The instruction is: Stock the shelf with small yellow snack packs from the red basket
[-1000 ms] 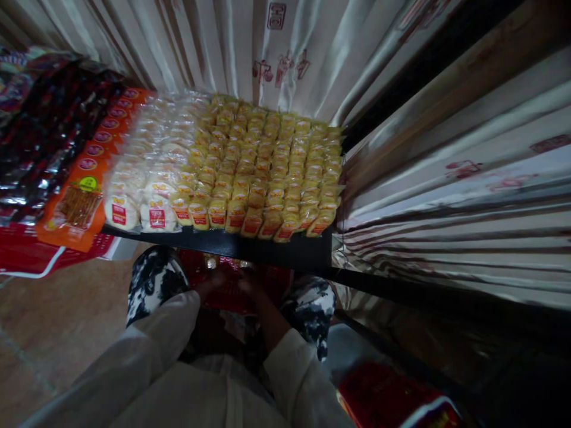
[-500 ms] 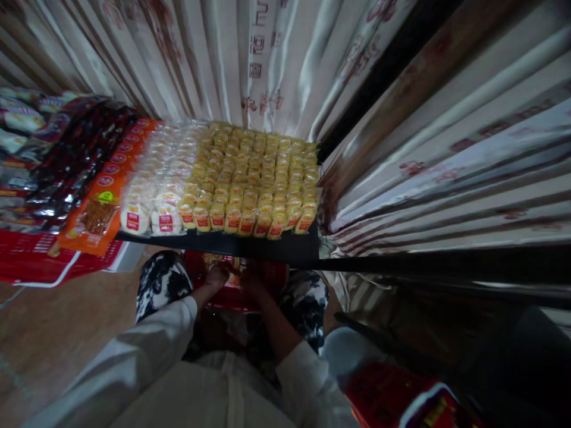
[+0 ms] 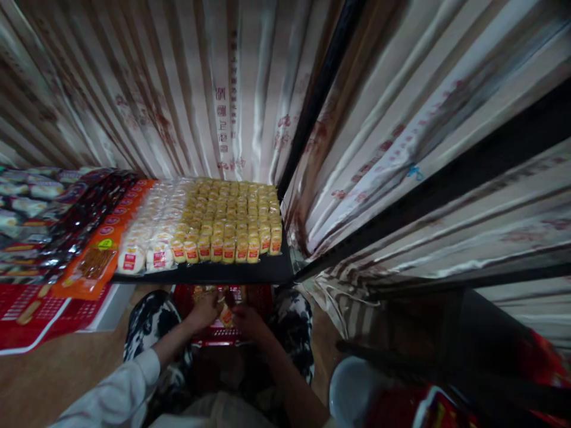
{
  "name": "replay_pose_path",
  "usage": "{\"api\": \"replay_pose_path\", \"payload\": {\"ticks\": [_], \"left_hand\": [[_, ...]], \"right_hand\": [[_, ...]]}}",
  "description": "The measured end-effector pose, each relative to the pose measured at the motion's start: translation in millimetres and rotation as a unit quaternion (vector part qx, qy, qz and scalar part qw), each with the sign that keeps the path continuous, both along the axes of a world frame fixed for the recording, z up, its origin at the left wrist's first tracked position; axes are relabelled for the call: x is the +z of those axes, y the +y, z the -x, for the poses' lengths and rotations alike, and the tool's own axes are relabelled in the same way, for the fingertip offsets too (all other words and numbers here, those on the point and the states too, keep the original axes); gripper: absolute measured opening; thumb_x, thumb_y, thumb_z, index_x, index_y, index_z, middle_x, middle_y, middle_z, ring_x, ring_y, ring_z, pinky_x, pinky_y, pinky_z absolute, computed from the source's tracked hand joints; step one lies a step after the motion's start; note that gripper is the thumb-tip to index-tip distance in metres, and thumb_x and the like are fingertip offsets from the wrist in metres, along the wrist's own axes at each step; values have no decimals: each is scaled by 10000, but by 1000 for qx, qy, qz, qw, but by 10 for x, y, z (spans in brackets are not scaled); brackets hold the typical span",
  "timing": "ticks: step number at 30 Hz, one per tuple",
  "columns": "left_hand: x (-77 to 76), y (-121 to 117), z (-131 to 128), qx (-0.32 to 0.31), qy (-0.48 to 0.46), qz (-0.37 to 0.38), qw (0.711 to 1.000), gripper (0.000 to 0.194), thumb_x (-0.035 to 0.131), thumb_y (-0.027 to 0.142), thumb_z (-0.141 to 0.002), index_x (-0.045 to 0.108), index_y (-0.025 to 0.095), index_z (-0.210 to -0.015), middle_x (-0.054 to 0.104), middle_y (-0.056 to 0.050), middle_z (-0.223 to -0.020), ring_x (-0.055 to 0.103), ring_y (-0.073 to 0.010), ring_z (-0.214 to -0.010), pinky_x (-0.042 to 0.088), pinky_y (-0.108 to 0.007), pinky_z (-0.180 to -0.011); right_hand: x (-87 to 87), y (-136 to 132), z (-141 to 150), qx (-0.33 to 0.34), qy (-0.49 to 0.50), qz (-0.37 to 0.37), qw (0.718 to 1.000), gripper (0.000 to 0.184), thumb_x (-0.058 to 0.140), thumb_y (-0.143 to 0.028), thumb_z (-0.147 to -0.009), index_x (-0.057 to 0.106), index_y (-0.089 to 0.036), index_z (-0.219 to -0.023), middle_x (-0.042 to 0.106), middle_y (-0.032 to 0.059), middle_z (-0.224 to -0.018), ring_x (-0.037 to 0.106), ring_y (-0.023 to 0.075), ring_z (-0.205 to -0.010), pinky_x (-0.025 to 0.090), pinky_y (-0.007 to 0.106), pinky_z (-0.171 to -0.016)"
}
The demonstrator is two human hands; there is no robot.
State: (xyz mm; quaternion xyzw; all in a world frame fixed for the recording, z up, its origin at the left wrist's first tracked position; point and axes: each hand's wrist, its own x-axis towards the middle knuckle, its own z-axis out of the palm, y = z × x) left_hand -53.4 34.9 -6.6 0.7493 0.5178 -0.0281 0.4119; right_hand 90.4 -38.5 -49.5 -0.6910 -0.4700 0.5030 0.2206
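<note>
Both hands are low over a red plastic basket (image 3: 214, 343) between the knees, below the shelf edge. My left hand (image 3: 206, 311) is closed at the left side of a small wrapped snack packet (image 3: 226, 317) with an orange-red label. From the other side my right hand (image 3: 248, 321) touches the same packet, fingers bent together. Dimness and blur hide the fingertips. More packaged snacks lie in the basket behind the hands. On the black shelf (image 3: 214, 273) ahead stand rows of yellow wrapped cakes (image 3: 229, 223), with white wrapped cakes (image 3: 159, 255) to their left.
Orange snack bags (image 3: 91, 270) and dark shiny packets (image 3: 80, 220) fill the shelf's left part. Another red basket (image 3: 27, 321) sits below at left. A pale bucket (image 3: 352, 386) is at lower right. Printed curtains (image 3: 187, 89) hang behind, with black frame bars (image 3: 428, 196) at right.
The camera view has tilted up and shifted right, so the shelf and hands appear lower and further left. The hands remain together over the basket, and the packet between them shows more clearly.
</note>
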Motion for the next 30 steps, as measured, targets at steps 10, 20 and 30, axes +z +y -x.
{"api": "replay_pose_path", "payload": {"ticks": [10,20,30], "left_hand": [[1225,610,-245,-38,-162,1,986,422,427,447,-783,585,135,-1019,650,-47,-837,585,-167,-675,434,-233,-546],[1934,1495,-1294,-51,-134,-264,954,367,454,316,-818,617,154,-1104,682,-45,-899,620,-172,-802,473,-263,-735],[1866,2054,-2049,-81,-107,-359,923,333,448,192,-839,617,160,-1124,651,-73,-1092,604,-179,-994,438,-272,-917]], "right_hand": [[1095,216,-420,-144,-130,-346,918,348,333,-306,-903,598,-166,-1081,647,92,-985,595,173,-943,444,288,-855],[1083,1184,-1019,-358,-121,-317,870,537,308,-416,-877,462,-81,-1268,491,167,-1295,426,236,-1223,303,378,-1038],[1242,1548,-1367,-359,-65,-204,909,638,390,-526,-828,450,-126,-1321,511,137,-1306,451,263,-1230,322,371,-1029]]}}
